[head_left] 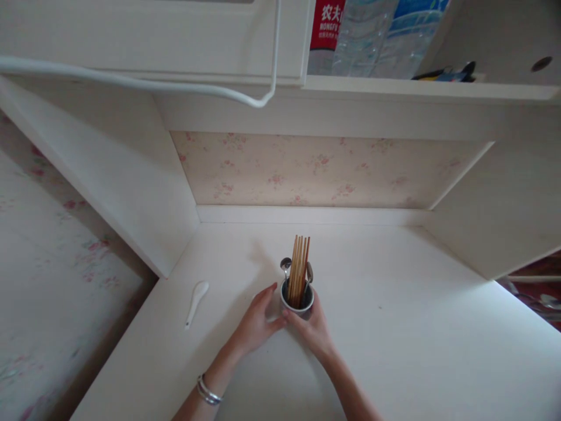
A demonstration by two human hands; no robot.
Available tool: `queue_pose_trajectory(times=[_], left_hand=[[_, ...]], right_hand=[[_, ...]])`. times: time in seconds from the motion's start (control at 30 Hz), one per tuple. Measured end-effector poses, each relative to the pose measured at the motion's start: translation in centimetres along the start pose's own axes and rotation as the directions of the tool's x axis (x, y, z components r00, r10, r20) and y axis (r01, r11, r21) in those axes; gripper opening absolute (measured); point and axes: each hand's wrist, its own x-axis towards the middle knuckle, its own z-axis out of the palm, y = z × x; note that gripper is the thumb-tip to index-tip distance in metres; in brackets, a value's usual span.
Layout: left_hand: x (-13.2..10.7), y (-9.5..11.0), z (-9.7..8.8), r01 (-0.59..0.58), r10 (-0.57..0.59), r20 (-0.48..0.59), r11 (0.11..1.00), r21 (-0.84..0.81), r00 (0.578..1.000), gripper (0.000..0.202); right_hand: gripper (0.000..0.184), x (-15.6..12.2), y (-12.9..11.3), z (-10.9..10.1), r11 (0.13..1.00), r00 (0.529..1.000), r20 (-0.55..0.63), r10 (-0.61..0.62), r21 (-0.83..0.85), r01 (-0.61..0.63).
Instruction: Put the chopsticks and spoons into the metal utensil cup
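A small grey cup (303, 309) stands upright on the white desk (394, 327). Several wooden chopsticks (299, 269) stick up out of it, and two metal spoons (286, 264) lean beside them. My left hand (255, 321) curves round the cup's left side, fingers and thumb touching it. A silver bracelet (208, 392) sits on that wrist. My right hand (314, 328) wraps the cup's right and near side, thumb across the front. A white ceramic spoon (196, 299) lies flat on the desk to the left, apart from both hands.
A floral back panel (315, 169) closes the alcove behind the cup, with white side walls left and right. Overhead, a shelf (429, 88) carries plastic water bottles (372, 35). A white cable (131, 82) loops across the top. Floral wallpaper shows past the desk's left edge.
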Motion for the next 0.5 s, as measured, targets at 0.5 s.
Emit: queue_pose_trajectory(times=[0.5], left_hand=[[-2.0,-3.0,-16.4,0.502,-0.466,-0.347,0.264,0.824,0.814,0.037]], right_hand=[[0.077,-0.1,1.6,-0.3,1.000,1.000,0.024,0.010,-0.025,-0.010]])
